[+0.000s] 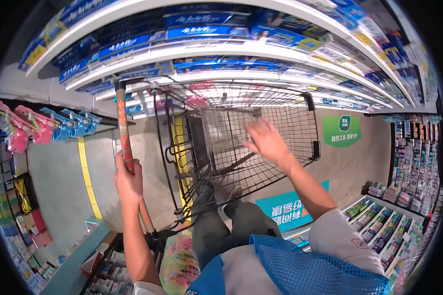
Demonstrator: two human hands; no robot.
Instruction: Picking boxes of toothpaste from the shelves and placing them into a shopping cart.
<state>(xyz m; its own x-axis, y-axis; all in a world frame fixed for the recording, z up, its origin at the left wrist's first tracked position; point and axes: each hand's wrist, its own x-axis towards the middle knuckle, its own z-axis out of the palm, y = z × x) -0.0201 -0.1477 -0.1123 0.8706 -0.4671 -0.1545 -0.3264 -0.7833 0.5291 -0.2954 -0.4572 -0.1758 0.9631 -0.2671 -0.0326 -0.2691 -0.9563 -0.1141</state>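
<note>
My left hand [129, 179] grips the long handle [122, 127] of a wire shopping cart, with the fingers wrapped round its brown and red cover. The cart's black wire basket [299, 110] stands right in front of me, and no goods show in it. Above the basket is my right hand [267, 142], stretched forward and blurred, with its fingers apart and nothing in it. A dark child-seat flap or panel [199, 142] stands at the handle end of the basket.
Store shelves [206, 46] with blue boxed goods run beyond the cart. Pink and blue plastic bottles [40, 127] hang at the left. Slanted racks [376, 225] of small packages stand at the right. Green [341, 136] and teal floor stickers [286, 210] and yellow floor tape [87, 177] mark the floor.
</note>
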